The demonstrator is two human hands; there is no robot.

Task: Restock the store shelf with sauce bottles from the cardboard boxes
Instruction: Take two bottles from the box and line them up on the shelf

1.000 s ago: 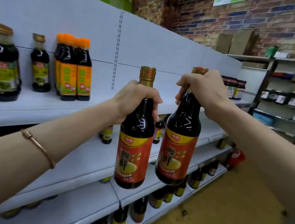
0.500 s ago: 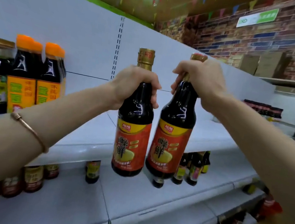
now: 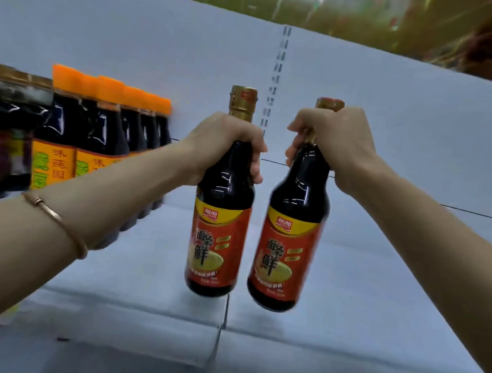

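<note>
Left hand (image 3: 222,143) fingers (image 3: 257,157) wrapped round the neck and shoulder of the left sauce bottle (image 3: 221,214), thumb side hidden behind the glass. Right hand (image 3: 335,141) fingers (image 3: 299,125) clenched round the neck of the right sauce bottle (image 3: 289,237), just under its gold cap, which pokes out above the fist. Both grasps firm, nothing loose.

Both bottles dark glass, gold foil caps, red-and-yellow labels with large characters. Left one hangs close to upright. Right one tilted, base swung toward the left bottle. Bases near each other; cannot tell if they touch, slight motion blur there. Both bottles are in the air above the white shelf (image 3: 379,293), not resting on it, in front of the white back panel (image 3: 398,127).

Thin gold bracelet (image 3: 57,220) on the left forearm. Right forearm bare, coming in from the right edge.

On the same shelf to the left: a row of orange-capped bottles (image 3: 104,127) with yellow-orange labels, standing upright, running back toward the panel. Farther left, a gold-lidded dark jar (image 3: 0,127), blurred, label unreadable. The held bottles are well apart from that row.

Slotted upright strip (image 3: 276,82) runs down the back panel between the two caps. Ceiling area above the panel is blurred.
</note>
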